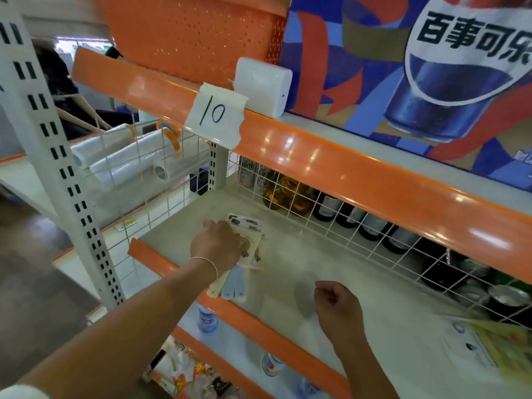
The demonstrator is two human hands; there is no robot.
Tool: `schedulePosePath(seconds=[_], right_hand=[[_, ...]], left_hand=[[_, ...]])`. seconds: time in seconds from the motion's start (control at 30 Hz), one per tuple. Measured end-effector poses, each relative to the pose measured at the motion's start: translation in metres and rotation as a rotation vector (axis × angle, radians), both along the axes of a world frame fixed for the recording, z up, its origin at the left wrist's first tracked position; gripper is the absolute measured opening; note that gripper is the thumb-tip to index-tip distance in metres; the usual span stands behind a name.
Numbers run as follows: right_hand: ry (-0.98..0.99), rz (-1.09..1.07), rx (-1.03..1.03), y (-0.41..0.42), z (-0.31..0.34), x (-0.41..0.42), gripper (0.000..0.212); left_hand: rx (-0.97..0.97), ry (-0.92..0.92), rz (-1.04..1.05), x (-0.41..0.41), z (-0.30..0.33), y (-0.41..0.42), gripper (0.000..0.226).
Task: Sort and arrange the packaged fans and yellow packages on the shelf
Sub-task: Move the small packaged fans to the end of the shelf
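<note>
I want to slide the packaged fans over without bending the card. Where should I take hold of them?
Grip the handles from the shelf's front: they stick out over the orange front edge, towards you, while the left hand rests on the flat packaged fans.

Two bare hands over the shelf: left hand (217, 243), right hand (335, 300). One small stack of packaged fans (249, 246) in clear wrap with printed cards; three flat handles show at its near end, one cream, two pale blue, so at least three fans. One blurred yellow package (489, 345) at the right edge. One white paper tag (214, 116) marked "10". One white plastic box (263, 84) on the upper shelf. One orange perforated basket (198, 33) above it. Bottles behind the wire grid: too many hidden to count.
</note>
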State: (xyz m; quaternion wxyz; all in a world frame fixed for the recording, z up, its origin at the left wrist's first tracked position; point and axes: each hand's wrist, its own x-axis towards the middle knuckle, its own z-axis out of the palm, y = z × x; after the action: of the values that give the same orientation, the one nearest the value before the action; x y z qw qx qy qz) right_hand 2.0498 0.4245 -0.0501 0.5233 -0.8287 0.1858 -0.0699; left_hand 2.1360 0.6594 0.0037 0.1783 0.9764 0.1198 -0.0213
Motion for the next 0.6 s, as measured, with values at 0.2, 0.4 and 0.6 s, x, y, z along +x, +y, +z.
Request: schedulePosePath(seconds=[0.2, 0.4, 0.6], right_hand=[[-0.008, -0.021, -0.028, -0.028, 0.005, -0.008, 0.019], [-0.066, -0.068, -0.082, -0.085, 0.015, -0.025, 0.018], [-0.086, -0.156, -0.140, -0.154, 0.022, -0.047, 0.018]], left_hand=[[0.075, -0.087, -0.143, -0.010, 0.021, -0.046, 0.033], [0.047, -0.214, -0.369, -0.020, 0.029, -0.121, 0.030], [0.007, -0.254, -0.517, -0.040, 0.039, -0.207, 0.020]])
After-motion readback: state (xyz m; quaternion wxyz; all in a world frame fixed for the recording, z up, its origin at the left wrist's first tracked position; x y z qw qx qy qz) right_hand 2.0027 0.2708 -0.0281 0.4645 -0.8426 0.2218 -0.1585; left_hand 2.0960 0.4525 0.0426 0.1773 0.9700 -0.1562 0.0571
